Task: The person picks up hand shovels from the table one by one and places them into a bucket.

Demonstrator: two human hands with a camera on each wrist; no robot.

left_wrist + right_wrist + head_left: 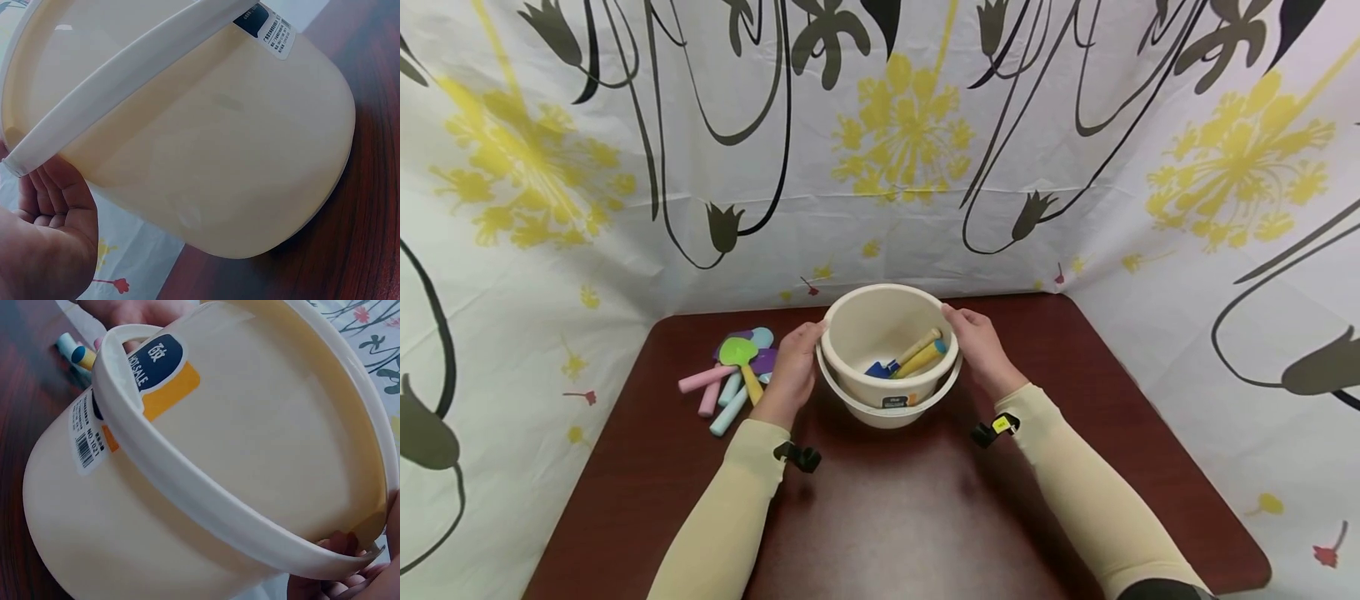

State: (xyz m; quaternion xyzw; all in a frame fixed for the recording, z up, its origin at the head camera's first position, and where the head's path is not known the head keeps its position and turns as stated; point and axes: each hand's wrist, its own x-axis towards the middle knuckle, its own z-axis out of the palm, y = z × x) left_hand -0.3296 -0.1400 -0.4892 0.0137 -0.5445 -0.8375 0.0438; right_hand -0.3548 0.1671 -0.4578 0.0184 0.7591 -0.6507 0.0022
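A cream plastic bucket (861, 321) is at the middle of the table in the head view. Its white carrying handle (187, 494) hangs down across the labelled front. My left hand (793, 371) grips the left side at the rim, fingers curled under the handle's end in the left wrist view. On the opposite side my right hand (985, 346) holds the rim, its fingertips partly hidden behind the handle. Inside lie a small blue-bladed toy shovel (877, 369) with a tan handle and a yellow handle (919, 358) with a blue end.
Left of the bucket, a pile of toy tools with pink, light blue and yellow handles lies beside my left hand, a green scoop (737, 351) on top. The dark red table (880, 517) meets a patterned cloth (760, 283) at the back and sides.
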